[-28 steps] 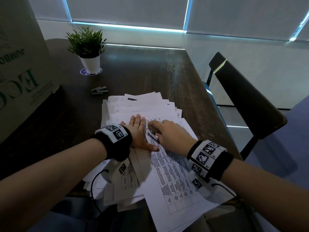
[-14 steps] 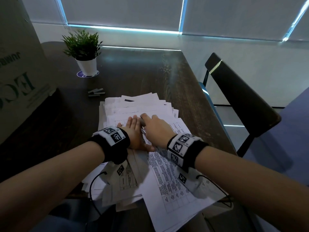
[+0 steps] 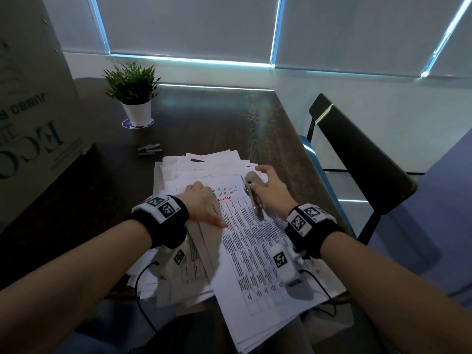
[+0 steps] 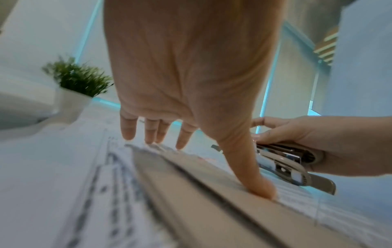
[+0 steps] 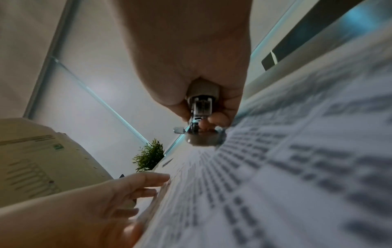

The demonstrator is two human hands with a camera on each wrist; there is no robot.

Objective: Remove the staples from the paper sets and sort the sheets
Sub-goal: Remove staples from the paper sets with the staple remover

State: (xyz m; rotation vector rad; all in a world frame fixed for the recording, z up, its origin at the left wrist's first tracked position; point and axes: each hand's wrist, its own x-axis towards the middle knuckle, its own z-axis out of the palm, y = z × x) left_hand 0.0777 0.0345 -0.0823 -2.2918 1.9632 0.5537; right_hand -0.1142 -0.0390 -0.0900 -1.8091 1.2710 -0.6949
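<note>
A messy pile of printed sheets (image 3: 204,162) lies on the dark table, with a table-printed paper set (image 3: 255,251) on top. My left hand (image 3: 201,200) presses flat on that set's left side, fingertips and thumb (image 4: 254,176) touching the paper. My right hand (image 3: 270,192) grips a grey stapler (image 3: 251,178) with a metal underside, held low over the set's upper right part. In the right wrist view the stapler (image 5: 201,107) sits in the curled fingers just above the printed sheet (image 5: 275,167). No staple can be made out.
A small potted plant (image 3: 132,90) stands at the back left of the table (image 3: 204,123). Strips of staples (image 3: 150,149) lie beyond the pile. A large cardboard box (image 3: 30,98) fills the left side. A black chair (image 3: 357,149) stands on the right.
My right hand has pulled away to the right from beside the left hand, taking the stapler with it. The left hand still presses on the same spot of the paper.
</note>
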